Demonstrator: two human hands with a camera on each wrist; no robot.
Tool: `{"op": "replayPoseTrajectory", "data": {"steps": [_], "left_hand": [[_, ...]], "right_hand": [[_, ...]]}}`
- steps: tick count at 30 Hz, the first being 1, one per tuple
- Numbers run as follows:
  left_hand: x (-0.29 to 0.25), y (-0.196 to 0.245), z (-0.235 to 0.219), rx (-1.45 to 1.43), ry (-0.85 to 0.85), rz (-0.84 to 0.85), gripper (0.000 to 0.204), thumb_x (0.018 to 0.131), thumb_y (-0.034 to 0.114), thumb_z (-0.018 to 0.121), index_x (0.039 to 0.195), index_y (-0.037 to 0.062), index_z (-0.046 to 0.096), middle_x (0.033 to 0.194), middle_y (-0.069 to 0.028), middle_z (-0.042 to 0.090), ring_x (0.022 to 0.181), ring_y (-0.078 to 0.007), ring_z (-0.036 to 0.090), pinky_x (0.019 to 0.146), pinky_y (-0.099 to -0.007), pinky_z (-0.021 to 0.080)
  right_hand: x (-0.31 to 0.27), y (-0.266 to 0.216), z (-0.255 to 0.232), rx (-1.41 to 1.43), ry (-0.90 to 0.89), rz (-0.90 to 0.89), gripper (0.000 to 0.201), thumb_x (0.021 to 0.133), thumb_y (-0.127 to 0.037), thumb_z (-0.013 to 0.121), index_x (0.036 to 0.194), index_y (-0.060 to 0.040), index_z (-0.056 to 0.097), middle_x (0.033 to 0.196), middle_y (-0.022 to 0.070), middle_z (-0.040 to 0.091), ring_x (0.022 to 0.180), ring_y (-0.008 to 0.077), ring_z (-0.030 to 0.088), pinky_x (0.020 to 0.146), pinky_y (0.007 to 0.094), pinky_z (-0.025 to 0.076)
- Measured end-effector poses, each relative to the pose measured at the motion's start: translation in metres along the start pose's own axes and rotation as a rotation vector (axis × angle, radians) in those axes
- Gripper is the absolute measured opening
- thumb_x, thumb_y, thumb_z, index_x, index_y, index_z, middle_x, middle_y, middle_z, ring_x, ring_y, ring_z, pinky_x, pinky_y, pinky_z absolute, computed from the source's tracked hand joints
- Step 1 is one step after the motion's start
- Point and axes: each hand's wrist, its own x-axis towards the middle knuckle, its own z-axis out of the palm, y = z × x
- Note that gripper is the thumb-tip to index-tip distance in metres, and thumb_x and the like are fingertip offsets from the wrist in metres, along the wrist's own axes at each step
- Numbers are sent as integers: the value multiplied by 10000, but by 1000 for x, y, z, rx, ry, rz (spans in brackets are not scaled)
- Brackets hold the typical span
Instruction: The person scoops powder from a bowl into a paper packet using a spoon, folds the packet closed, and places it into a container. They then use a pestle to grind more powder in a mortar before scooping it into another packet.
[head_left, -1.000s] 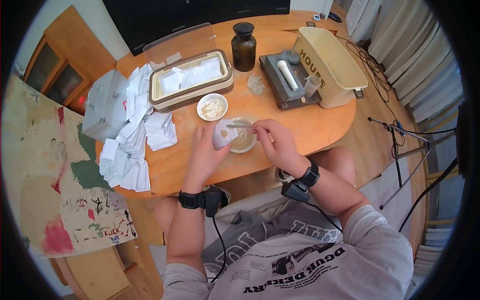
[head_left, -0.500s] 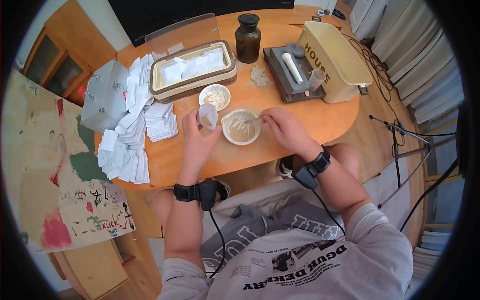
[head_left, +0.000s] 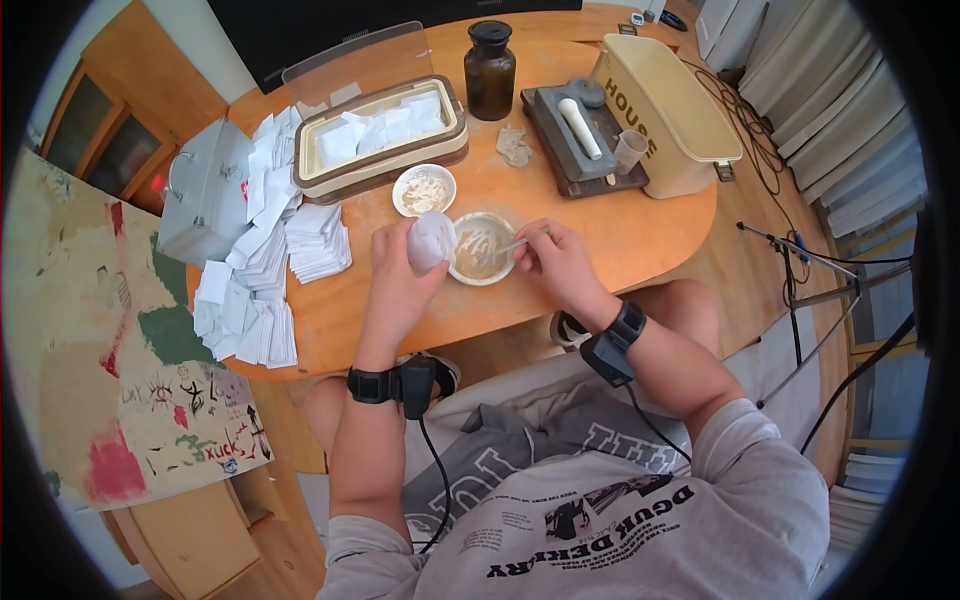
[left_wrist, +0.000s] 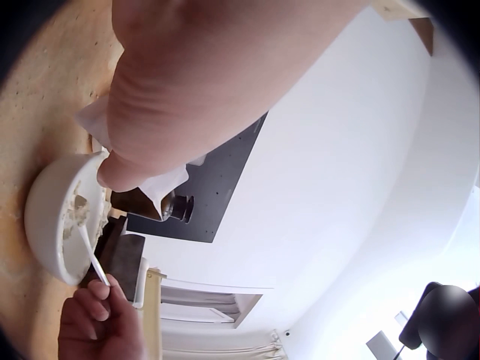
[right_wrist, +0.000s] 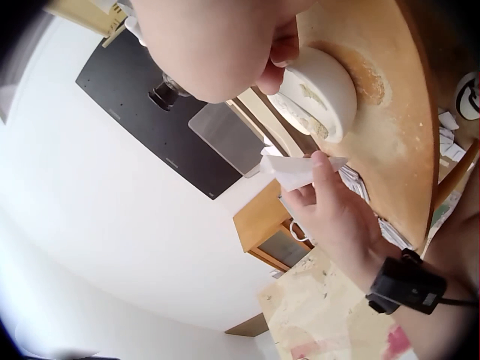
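My left hand (head_left: 400,280) pinches a small open white paper packet (head_left: 431,240) at the left rim of a white bowl (head_left: 462,272) coated inside with pale paste. In my right hand (head_left: 563,266) is the handle of a thin spatula (head_left: 513,245), its tip down in the paste. The right wrist view shows the packet (right_wrist: 291,172) between thumb and fingers, beside the bowl (right_wrist: 341,90). From the left wrist the spatula (left_wrist: 93,257) slants into the bowl (left_wrist: 43,214). A second bowl (head_left: 424,190) with pale flakes stands behind the packet.
Left lie piles of folded papers (head_left: 318,243) beside a metal case (head_left: 205,190). Behind are a lidded tray (head_left: 380,173) of packets and a dark jar (head_left: 490,75). At the right stand a grey stone block (head_left: 562,130) with a white pestle (head_left: 578,128) and a cream bin (head_left: 690,140).
The packet has gone from over the bowl to its left side, then turned and come back against the rim. My right hand moved right, then slightly back left, with the spatula lower in the paste.
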Motion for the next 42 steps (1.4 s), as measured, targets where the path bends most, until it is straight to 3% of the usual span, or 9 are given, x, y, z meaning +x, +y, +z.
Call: {"op": "replayPoseTrajectory", "data": {"steps": [7,10,16,23,28,32,35,40,42], "left_hand": [[-2,5,3,51,-64,-23,617,774,128,786,1318,40,506,1221,-176,498,1175,-370,500,1031,-415,419],[-1,9,6,46,-83,-2,616,773,124,784,1317,40,507,1218,-177,500,1169,-371,504,1029,-420,421],[-1,-2,2,49,-13,-14,606,780,109,780,1317,40,507,1209,-180,502,1162,-368,509,1020,-419,424],[0,2,-6,55,22,-2,587,792,128,783,1302,35,508,1209,-181,504,1169,-373,507,1024,-413,420],[-1,2,-6,62,7,-5,582,800,138,780,1304,35,508,1217,-181,503,1172,-374,505,1027,-412,417],[-2,2,-7,71,6,4,577,806,150,779,1302,35,508,1216,-180,502,1175,-372,503,1028,-409,415],[-1,1,-7,63,-2,3,573,810,152,777,1302,34,509,1208,-180,501,1170,-372,503,1022,-409,416],[-1,2,-6,60,-29,-5,576,806,144,774,1305,34,508,1200,-180,502,1162,-374,505,1011,-412,420],[-1,4,-6,60,-49,-10,576,805,141,773,1305,34,508,1196,-179,503,1159,-375,505,1007,-413,421]], "right_hand": [[0,-30,3,178,115,-202,165,1030,-119,503,1022,2,615,837,52,662,699,95,590,626,250,489],[-19,-48,15,-511,-37,-679,121,987,-48,559,1046,10,647,843,114,656,744,205,666,664,314,532],[-6,-51,-7,-940,-63,-809,104,947,-46,559,1016,5,616,878,188,651,804,377,638,718,416,528],[-12,-44,-6,-1000,-111,-700,77,946,-70,565,955,5,573,874,202,644,826,402,626,732,444,515],[-13,-45,-2,-696,-78,-462,104,963,-83,553,976,18,575,863,221,635,825,423,619,738,463,510],[-9,-37,-9,-891,-21,-668,111,969,-87,549,986,17,585,863,215,645,808,418,629,731,448,518],[-12,-33,-8,-885,-65,-592,116,979,-81,533,992,18,593,835,204,645,756,383,641,703,418,521],[-8,-12,0,-432,-50,-210,188,1029,-132,497,991,19,604,780,102,667,688,157,646,646,294,509],[-7,-5,3,-335,-40,-165,203,1038,-145,490,998,15,608,793,78,669,695,126,634,643,274,506]]}}
